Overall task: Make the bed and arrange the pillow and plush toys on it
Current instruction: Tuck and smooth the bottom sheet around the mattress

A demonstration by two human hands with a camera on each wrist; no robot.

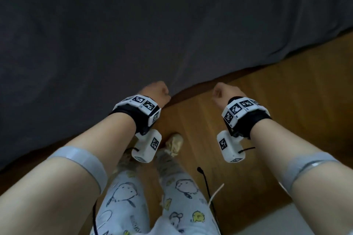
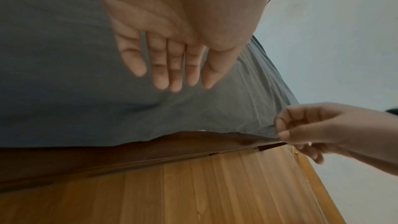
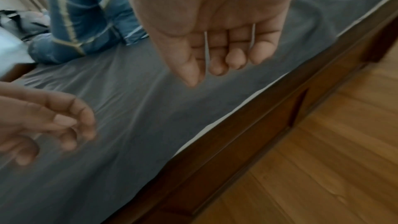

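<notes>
Left hand (image 2: 170,54) spread, right hand (image 3: 217,45) loosely curled, empty, grey sheet (image 1: 133,25) blurred.

The right hand (image 3: 215,28) hangs from 12 o'clock, palm to the camera, fingers (image 3: 217,64) loosely bent and apart from the grey sheet (image 3: 133,108) below, holding nothing. The left hand (image 3: 43,122) enters at 9 o'clock, fingers relaxed and curved over the sheet; whether they touch it cannot be told. The sheet is creased and covers the bed (image 3: 247,139), whose dark wooden side runs from 2 to 6 o'clock. A blue quilt (image 3: 86,16) lies bunched at 11 o'clock. Wooden floor (image 3: 323,159) fills 4 o'clock.
</notes>
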